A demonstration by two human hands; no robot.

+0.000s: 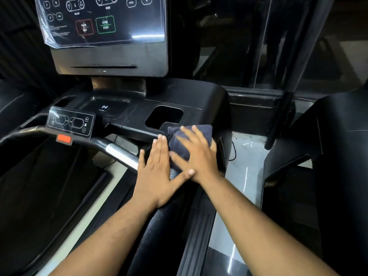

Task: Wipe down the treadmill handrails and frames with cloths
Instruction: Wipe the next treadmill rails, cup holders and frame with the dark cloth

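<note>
A dark blue-grey cloth (179, 144) lies over the right handrail (163, 226) of a black treadmill, where the rail meets the console tray (195, 100). My right hand (196, 154) presses flat on top of the cloth with its fingers straight and spread. Just left of it, my left hand (157, 172) lies flat on the rail with straight fingers, its thumb reaching under my right hand and touching the cloth's near edge. The cloth's lower part is hidden beneath both hands.
A centre grip bar with a chrome sensor section (121, 155) and a red stop button (64, 139) runs left of my hands. A small keypad (70, 122), a cup recess (164, 116) and the wrapped display (103, 20) sit ahead. A second treadmill (326, 136) stands right, across a floor gap (245, 160).
</note>
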